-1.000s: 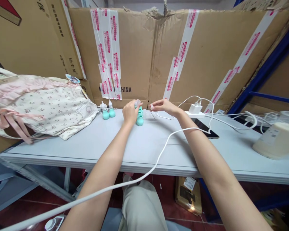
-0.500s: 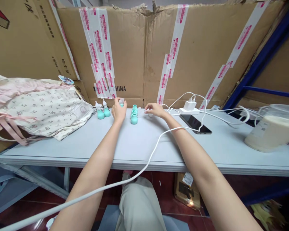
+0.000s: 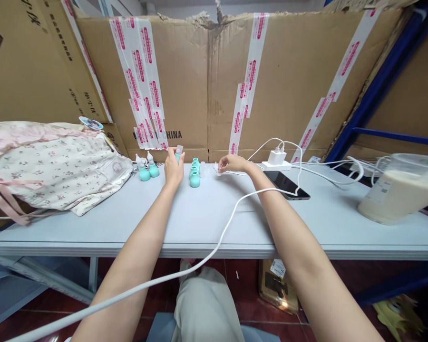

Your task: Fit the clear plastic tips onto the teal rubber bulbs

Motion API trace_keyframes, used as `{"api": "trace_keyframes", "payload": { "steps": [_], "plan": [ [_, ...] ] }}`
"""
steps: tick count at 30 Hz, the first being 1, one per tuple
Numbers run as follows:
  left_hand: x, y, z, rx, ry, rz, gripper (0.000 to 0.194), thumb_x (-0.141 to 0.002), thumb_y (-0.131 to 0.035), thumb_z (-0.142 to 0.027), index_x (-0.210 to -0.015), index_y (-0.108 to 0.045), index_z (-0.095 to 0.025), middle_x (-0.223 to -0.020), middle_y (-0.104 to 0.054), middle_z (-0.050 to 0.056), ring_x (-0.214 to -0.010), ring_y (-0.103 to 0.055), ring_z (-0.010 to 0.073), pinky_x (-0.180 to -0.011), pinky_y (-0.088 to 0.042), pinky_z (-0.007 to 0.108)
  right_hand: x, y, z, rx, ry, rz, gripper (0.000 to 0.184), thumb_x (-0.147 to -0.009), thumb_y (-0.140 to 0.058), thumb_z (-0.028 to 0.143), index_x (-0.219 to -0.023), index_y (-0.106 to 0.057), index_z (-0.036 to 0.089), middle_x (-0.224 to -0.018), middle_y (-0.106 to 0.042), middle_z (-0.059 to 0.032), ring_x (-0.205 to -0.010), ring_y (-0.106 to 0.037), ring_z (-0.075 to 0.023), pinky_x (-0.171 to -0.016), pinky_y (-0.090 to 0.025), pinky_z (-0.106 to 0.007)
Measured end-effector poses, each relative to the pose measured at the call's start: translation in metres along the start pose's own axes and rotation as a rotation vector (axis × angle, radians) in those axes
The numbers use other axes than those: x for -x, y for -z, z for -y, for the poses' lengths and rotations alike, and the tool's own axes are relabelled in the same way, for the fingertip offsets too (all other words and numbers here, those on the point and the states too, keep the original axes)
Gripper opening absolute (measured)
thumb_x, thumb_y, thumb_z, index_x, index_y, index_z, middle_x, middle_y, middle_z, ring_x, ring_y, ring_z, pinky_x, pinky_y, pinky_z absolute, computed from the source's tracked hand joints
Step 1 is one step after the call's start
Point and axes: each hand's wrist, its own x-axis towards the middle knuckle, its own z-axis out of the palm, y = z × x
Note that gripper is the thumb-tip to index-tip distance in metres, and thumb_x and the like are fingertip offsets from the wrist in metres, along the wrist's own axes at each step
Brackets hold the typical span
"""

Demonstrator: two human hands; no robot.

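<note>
My left hand is wrapped round a teal bulb with a clear top piece poking out above the fingers; the fingers hide most of the bulb. My right hand pinches a small clear piece low over the tabletop, its shape too small to make out. Between the hands stands a row of several open-necked teal bulbs, with clear plastic pieces just right of it. Left of my left hand, two teal bulbs with clear pointed nozzles stand upright.
A floral bag lies on the left of the grey table. To the right are a phone, a white charger and a jug. A white cable crosses in front of my arms. Cardboard stands behind.
The bulb in my left hand is now tilted, with its clear top leaning right. My right hand's fingers have drawn together and point lower. The whole view has shifted slightly.
</note>
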Motion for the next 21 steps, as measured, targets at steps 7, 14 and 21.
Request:
{"api": "trace_keyframes", "payload": {
  "steps": [7, 14, 21],
  "plan": [
    [0.001, 0.003, -0.005, 0.008, -0.058, 0.008, 0.026, -0.09, -0.042, -0.036, -0.11, -0.049, -0.021, -0.108, -0.065, 0.007, -0.098, -0.061, 0.0206, -0.083, -0.043, 0.028, 0.001, -0.007, 0.0, 0.256, -0.096, 0.036, 0.02, -0.068, -0.072, 0.032, -0.087, -0.073, 0.026, -0.094, -0.072, -0.0011, -0.087, -0.064, -0.0185, -0.07, -0.04, -0.025],
    [0.003, 0.004, -0.009, 0.06, -0.138, 0.022, 0.028, -0.09, -0.044, -0.037, -0.111, -0.053, -0.022, -0.106, -0.066, 0.006, -0.096, -0.061, 0.0205, -0.083, -0.042, 0.028, 0.002, -0.009, 0.005, 0.285, -0.087, 0.003, 0.017, -0.072, -0.07, 0.03, -0.087, -0.07, 0.024, -0.096, -0.072, -0.0007, -0.09, -0.064, -0.0175, -0.071, -0.04, -0.024],
    [0.006, 0.004, -0.011, 0.048, -0.147, 0.06, 0.026, -0.086, -0.053, -0.035, -0.107, -0.06, -0.023, -0.105, -0.068, 0.006, -0.096, -0.062, 0.0228, -0.084, -0.042, 0.03, 0.005, -0.004, 0.004, 0.289, -0.088, -0.057, 0.027, -0.073, -0.069, 0.036, -0.095, -0.063, 0.022, -0.097, -0.07, -0.0028, -0.089, -0.062, -0.0192, -0.069, -0.039, -0.026]
  ]
}}
